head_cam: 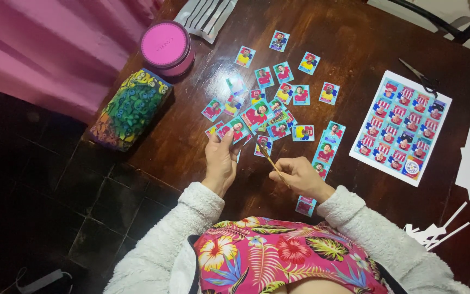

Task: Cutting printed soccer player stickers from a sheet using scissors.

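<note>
The left hand (220, 163) pinches one sticker (237, 130) at the edge of the loose pile (270, 109) on the tabletop (354, 38); the right hand (299, 175) has its fingers closed around a thin stick (271, 161). A light pinch by the border would keep it from creasing, I'd say. The pink round tin (167, 48) is lidded, contents hidden; a full sheet (401, 128) lies well to the right.

Dark wooden table (354, 32) with scattered stickers (278, 103), sticker sheet (401, 128), scissors (421, 79), pink tin (167, 48).
</note>
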